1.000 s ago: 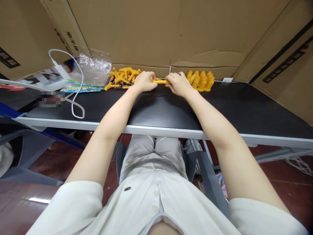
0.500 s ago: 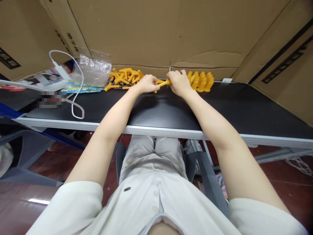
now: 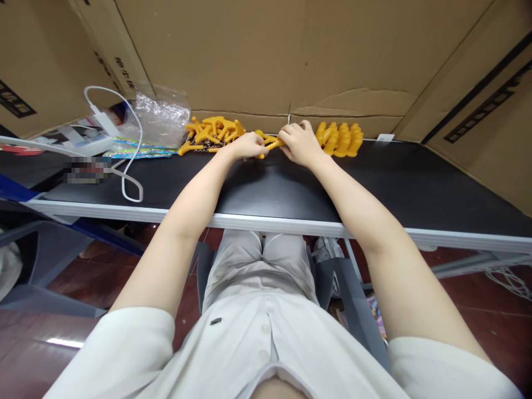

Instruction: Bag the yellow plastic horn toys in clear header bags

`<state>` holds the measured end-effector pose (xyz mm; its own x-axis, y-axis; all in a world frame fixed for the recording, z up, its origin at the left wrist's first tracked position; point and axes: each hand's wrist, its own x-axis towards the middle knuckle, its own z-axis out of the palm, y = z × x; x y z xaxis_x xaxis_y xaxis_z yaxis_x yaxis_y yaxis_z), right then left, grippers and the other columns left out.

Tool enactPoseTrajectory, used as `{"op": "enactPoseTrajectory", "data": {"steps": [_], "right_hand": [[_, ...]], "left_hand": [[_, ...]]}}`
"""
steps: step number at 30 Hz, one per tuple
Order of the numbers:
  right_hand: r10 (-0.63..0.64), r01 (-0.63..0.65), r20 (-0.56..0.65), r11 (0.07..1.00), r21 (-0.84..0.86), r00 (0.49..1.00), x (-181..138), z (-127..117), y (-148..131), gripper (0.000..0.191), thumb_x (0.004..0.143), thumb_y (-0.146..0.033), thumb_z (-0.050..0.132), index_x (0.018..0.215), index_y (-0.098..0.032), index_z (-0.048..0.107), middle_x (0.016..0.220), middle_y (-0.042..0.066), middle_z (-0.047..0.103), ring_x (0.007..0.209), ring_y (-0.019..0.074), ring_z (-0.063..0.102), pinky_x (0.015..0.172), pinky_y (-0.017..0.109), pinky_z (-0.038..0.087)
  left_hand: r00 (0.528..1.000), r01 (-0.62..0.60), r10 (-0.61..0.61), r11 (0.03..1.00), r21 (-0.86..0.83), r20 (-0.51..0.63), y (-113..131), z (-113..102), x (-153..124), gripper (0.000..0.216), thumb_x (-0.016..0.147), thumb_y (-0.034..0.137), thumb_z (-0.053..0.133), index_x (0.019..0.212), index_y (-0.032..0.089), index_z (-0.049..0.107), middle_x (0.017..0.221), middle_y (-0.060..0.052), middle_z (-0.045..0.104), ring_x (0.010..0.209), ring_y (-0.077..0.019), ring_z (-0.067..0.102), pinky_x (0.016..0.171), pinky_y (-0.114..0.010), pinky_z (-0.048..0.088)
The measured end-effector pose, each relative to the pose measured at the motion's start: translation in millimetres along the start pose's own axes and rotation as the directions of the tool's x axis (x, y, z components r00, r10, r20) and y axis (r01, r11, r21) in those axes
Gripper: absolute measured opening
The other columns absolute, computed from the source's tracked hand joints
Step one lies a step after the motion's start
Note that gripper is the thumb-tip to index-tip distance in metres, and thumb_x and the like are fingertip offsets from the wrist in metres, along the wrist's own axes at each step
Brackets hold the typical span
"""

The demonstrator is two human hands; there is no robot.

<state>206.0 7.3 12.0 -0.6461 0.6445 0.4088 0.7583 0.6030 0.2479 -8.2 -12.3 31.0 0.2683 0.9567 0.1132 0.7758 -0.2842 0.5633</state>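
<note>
Between my hands is a yellow-orange branched plastic piece [image 3: 272, 144], partly covered by my fingers. My left hand [image 3: 248, 146] is closed on its left part, low over the black table. On the other side my right hand [image 3: 300, 143] has its fingers curled around the right end of the same piece. Left of my left hand lies a heap of similar yellow branched pieces [image 3: 214, 128], with small dark metallic bits among them. Close to the right of my right hand, several yellow knobbed pieces [image 3: 343, 139] stand upright in rows.
Cardboard [image 3: 249, 55] walls the back and sides of the black table [image 3: 415, 188]. To the left are a clear plastic bag [image 3: 160, 119], colourful flat packets [image 3: 145, 149] and a white cable [image 3: 139, 124] looping over the tabletop. A small white tag [image 3: 385, 137] sits at the back right.
My right hand has shifted slightly left and down, closer to my left hand. More of the branched piece shows behind and between my fingers.
</note>
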Motion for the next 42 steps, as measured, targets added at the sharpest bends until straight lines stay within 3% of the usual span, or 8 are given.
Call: {"op": "enactPoseTrajectory", "data": {"steps": [6, 14, 20, 25, 29, 33, 37, 42], "right_hand": [[0.204, -0.201, -0.094, 0.979, 0.031, 0.975, -10, -12, 22, 0.042, 0.111, -0.027, 0.027, 0.134, -0.018, 0.061, 0.150, 0.021, 0.059, 0.140, 0.0386, 0.047, 0.117, 0.063, 0.030], [0.513, -0.502, -0.113, 0.858, 0.110, 0.851, -24, -7, 56, 0.050, 0.111, -0.038, 0.026, 0.148, -0.020, 0.055, 0.146, 0.022, 0.062, 0.137, 0.0404, 0.053, 0.113, 0.059, 0.037], [0.480, -0.466, -0.068, 0.871, 0.154, 0.875, -20, 7, 56, 0.046, 0.110, -0.038, 0.033, 0.146, -0.024, 0.058, 0.139, 0.019, 0.070, 0.133, 0.0382, 0.060, 0.115, 0.059, 0.038], [0.490, -0.476, -0.063, 0.864, 0.162, 0.869, -17, 19, 56, 0.039, 0.108, -0.036, 0.041, 0.137, -0.020, 0.062, 0.135, 0.021, 0.071, 0.131, 0.0402, 0.061, 0.118, 0.065, 0.034], [0.518, -0.511, -0.044, 0.852, 0.114, 0.854, -15, 25, 53, 0.039, 0.110, -0.034, 0.038, 0.135, -0.015, 0.062, 0.134, 0.025, 0.070, 0.135, 0.0422, 0.058, 0.121, 0.071, 0.028], [0.528, -0.528, 0.030, 0.849, 0.024, 0.849, -19, 22, 48, 0.045, 0.108, -0.025, 0.038, 0.145, -0.008, 0.059, 0.145, 0.030, 0.064, 0.143, 0.0418, 0.053, 0.127, 0.072, 0.018], [0.516, -0.516, 0.101, 0.856, -0.024, 0.851, -22, 18, 45, 0.062, 0.103, -0.020, 0.043, 0.164, -0.006, 0.045, 0.162, 0.030, 0.052, 0.154, 0.0426, 0.044, 0.130, 0.075, 0.011], [0.553, -0.554, 0.148, 0.832, -0.039, 0.820, -22, 19, 43, 0.070, 0.105, -0.018, 0.039, 0.173, -0.004, 0.031, 0.171, 0.029, 0.041, 0.163, 0.0402, 0.031, 0.132, 0.074, 0.000]], "left_hand": [[0.994, 0.053, -0.039, 0.989, -0.138, 0.097, 2, -2, -1, 0.012, 0.074, 0.025, 0.071, 0.068, 0.020, 0.062, 0.054, 0.002, 0.051, 0.051, -0.0156, 0.058, 0.057, -0.028, 0.049], [0.967, 0.039, -0.101, 0.966, -0.255, -0.234, -9, 2, 12, 0.009, 0.081, 0.014, 0.067, 0.086, 0.019, 0.061, 0.068, 0.003, 0.051, 0.066, -0.0139, 0.060, 0.073, -0.028, 0.058], [0.883, 0.008, -0.104, 0.978, -0.208, -0.458, -35, 2, 32, 0.014, 0.081, 0.009, 0.066, 0.091, 0.018, 0.066, 0.083, -0.003, 0.063, 0.093, -0.0244, 0.072, 0.097, -0.040, 0.060], [0.814, 0.070, -0.072, 0.997, -0.026, -0.576, -51, -3, 32, 0.024, 0.088, 0.023, 0.067, 0.110, 0.022, 0.073, 0.108, -0.011, 0.075, 0.125, -0.0354, 0.069, 0.118, -0.049, 0.050], [0.830, 0.166, -0.107, 0.984, 0.059, -0.547, -49, -7, 18, 0.054, 0.089, 0.037, 0.063, 0.143, 0.026, 0.067, 0.142, -0.016, 0.069, 0.144, -0.0427, 0.058, 0.126, -0.055, 0.042], [0.878, 0.214, -0.136, 0.969, 0.123, -0.458, -45, -11, 5, 0.083, 0.088, 0.044, 0.062, 0.168, 0.026, 0.045, 0.165, -0.019, 0.054, 0.160, -0.0487, 0.038, 0.132, -0.064, 0.030], [0.911, 0.297, -0.218, 0.936, 0.191, -0.350, -49, -10, 1, 0.101, 0.086, 0.048, 0.064, 0.176, 0.019, 0.027, 0.176, -0.022, 0.038, 0.166, -0.0493, 0.026, 0.135, -0.066, 0.023], [0.927, 0.316, -0.245, 0.918, 0.239, -0.284, -58, -7, 5, 0.112, 0.081, 0.059, 0.068, 0.177, 0.017, 0.025, 0.179, -0.022, 0.032, 0.168, -0.0469, 0.021, 0.136, -0.064, 0.019]]}}
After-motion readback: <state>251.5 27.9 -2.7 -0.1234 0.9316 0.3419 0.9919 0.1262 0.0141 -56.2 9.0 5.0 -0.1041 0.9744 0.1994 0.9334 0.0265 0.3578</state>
